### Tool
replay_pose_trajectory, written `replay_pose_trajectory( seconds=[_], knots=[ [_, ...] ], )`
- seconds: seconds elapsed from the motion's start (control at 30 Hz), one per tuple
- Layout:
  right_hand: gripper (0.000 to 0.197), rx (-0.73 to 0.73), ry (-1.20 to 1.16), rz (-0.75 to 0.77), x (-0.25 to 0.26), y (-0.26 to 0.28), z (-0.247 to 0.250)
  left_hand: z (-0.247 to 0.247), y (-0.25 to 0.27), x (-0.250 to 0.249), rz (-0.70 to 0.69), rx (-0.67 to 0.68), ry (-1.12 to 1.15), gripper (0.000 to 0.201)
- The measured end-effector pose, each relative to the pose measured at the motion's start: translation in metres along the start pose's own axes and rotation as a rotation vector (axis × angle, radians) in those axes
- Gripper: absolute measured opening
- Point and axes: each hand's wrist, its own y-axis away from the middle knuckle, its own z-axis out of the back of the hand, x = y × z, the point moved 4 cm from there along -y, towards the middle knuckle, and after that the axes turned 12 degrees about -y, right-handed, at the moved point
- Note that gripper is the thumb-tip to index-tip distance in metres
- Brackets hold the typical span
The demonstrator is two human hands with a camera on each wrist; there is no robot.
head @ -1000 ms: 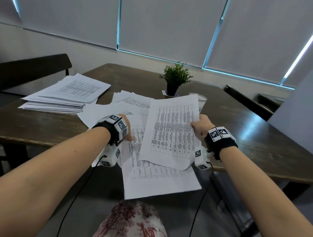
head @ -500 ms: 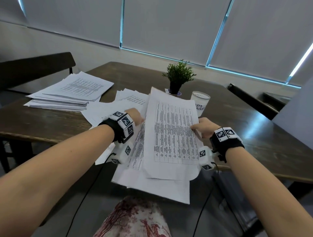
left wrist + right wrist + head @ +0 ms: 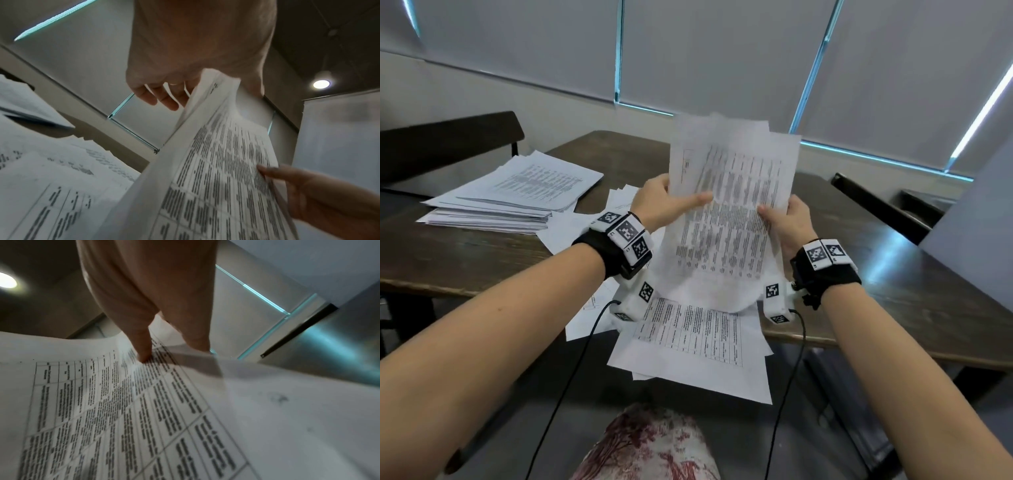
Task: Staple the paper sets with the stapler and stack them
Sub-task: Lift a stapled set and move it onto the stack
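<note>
I hold a set of printed sheets [image 3: 729,212] upright above the table, its lower edge blurred and bowed near the tabletop. My left hand [image 3: 664,202] pinches its left edge, thumb on the front; the left wrist view shows the fingers [image 3: 164,97] behind the paper set [image 3: 216,170]. My right hand [image 3: 787,219] pinches the right edge; its thumb [image 3: 141,350] presses the printed face of the paper set [image 3: 123,410]. More loose sheets [image 3: 695,342] lie under it, overhanging the near table edge. No stapler is in view.
A thick stack of papers [image 3: 517,195] lies on the dark wooden table [image 3: 465,260] at the left. More sheets [image 3: 619,202] are spread behind my left hand. A dark chair back [image 3: 448,144] stands at the left, another chair [image 3: 876,205] at the right.
Both hands have lifted the paper set from lying flat to standing upright. It now hides the small plant and the white cup seen earlier.
</note>
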Motion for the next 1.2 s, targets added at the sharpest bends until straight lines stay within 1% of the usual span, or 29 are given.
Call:
replay_pose_trajectory(
  seconds=[0.03, 0.1, 0.17, 0.27, 0.3, 0.33, 0.37, 0.4, 0.43, 0.47, 0.53, 0.57, 0.63, 0.67, 0.7, 0.77, 0.8, 0.83, 0.87, 0.93, 1.0, 1.1, 1.2],
  knots=[
    [0.024, 0.024, -0.031, 0.035, 0.006, 0.001, -0.005, 0.0, -0.002, 0.003, -0.006, -0.06, 0.025, 0.059],
    [0.042, 0.043, -0.036, 0.024, 0.009, 0.001, -0.01, 0.005, -0.005, 0.003, 0.026, -0.23, 0.047, 0.042],
    [0.058, 0.094, 0.021, -0.056, 0.005, 0.004, -0.011, 0.014, -0.008, -0.002, 0.03, -0.364, 0.059, 0.036],
    [0.076, 0.231, 0.206, -0.221, -0.016, 0.011, -0.005, 0.026, -0.013, -0.002, 0.028, -0.48, 0.065, 0.036],
    [0.075, 0.276, 0.248, -0.248, -0.025, 0.011, -0.003, 0.029, -0.016, 0.001, 0.041, -0.508, 0.07, 0.037],
    [0.06, 0.321, 0.262, -0.253, -0.028, 0.017, -0.003, 0.032, -0.016, 0.003, 0.055, -0.526, 0.079, 0.037],
    [0.041, 0.356, 0.264, -0.245, -0.031, 0.021, -0.005, 0.034, -0.017, 0.006, 0.067, -0.541, 0.086, 0.038],
    [0.025, 0.355, 0.271, -0.241, -0.034, 0.023, -0.006, 0.034, -0.018, 0.009, 0.073, -0.546, 0.093, 0.038],
    [0.015, 0.344, 0.264, -0.242, -0.032, 0.027, -0.007, 0.033, -0.02, 0.012, 0.075, -0.535, 0.099, 0.037],
    [0.011, 0.315, 0.255, -0.269, -0.03, 0.031, -0.007, 0.032, -0.022, 0.015, 0.085, -0.51, 0.099, 0.036],
    [0.016, 0.26, 0.26, -0.307, -0.03, 0.028, -0.002, 0.029, -0.024, 0.025, 0.131, -0.436, 0.06, 0.033],
    [0.017, 0.23, 0.296, -0.3, -0.028, 0.024, 0.004, 0.027, -0.026, 0.033, 0.155, -0.394, 0.036, 0.03],
    [0.02, 0.179, 0.422, -0.229, -0.027, 0.015, 0.018, 0.025, -0.026, 0.049, 0.189, -0.281, -0.029, 0.017],
    [0.02, 0.149, 0.454, -0.207, -0.026, 0.012, 0.026, 0.024, -0.024, 0.058, 0.196, -0.204, -0.131, 0.02],
    [0.019, 0.109, 0.451, -0.217, -0.026, 0.012, 0.033, 0.022, -0.021, 0.066, 0.198, -0.106, -0.281, 0.023],
    [0.015, 0.014, 0.459, -0.213, -0.026, 0.013, 0.047, 0.014, -0.01, 0.077, 0.207, 0.127, -0.589, 0.016],
    [0.015, -0.035, 0.469, -0.196, -0.025, 0.016, 0.053, 0.009, -0.003, 0.08, 0.196, 0.23, -0.716, 0.018],
    [0.016, -0.07, 0.474, -0.183, -0.025, 0.018, 0.058, 0.004, 0.004, 0.082, 0.182, 0.316, -0.82, 0.026],
    [0.017, -0.1, 0.457, -0.171, -0.027, 0.02, 0.062, -0.002, 0.011, 0.082, 0.169, 0.371, -0.879, 0.034],
    [0.018, -0.139, 0.423, -0.164, -0.029, 0.023, 0.066, -0.017, 0.021, 0.079, 0.157, 0.435, -0.916, 0.05],
    [0.02, -0.153, 0.41, -0.158, -0.029, 0.027, 0.066, -0.031, 0.029, 0.075, 0.165, 0.471, -0.961, 0.062],
    [0.026, -0.146, 0.376, -0.152, -0.029, 0.035, 0.064, -0.047, 0.029, 0.071, 0.179, 0.491, -1.015, 0.068],
    [0.029, -0.163, 0.333, -0.155, -0.029, 0.043, 0.062, -0.052, 0.026, 0.068, 0.199, 0.5, -1.004, 0.067]
  ],
)
